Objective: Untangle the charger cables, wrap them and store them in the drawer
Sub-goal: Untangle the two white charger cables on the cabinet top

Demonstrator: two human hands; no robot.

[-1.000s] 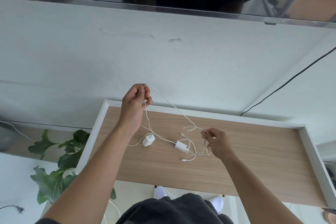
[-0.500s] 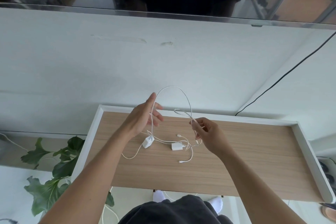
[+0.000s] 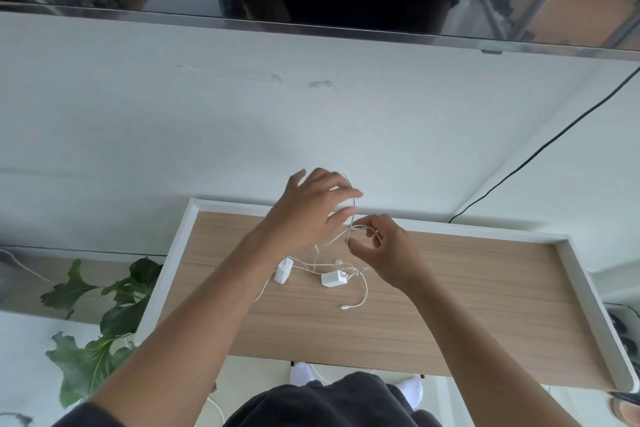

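Early going here, by the look of it. The charger cables [image 3: 358, 229] were a white tangle, partly lifted between the hands and partly trailing on the wooden table [image 3: 467, 288]. The right hand [image 3: 384, 253] had a curled, pinching grip on a few strands just above the table. The left hand [image 3: 311, 211] was blurred, fingers stretched out and grip slack, with a cable loop running round the fingertips. Two white plug bricks [image 3: 332, 278] lay near each other below the hands, and a loose connector end [image 3: 344, 307] lay nearer the person. I'd judge nothing wrapped: untangling was unfinished, wrapping and storing all left. No drawer showed. No brand or writing was readable anywhere.
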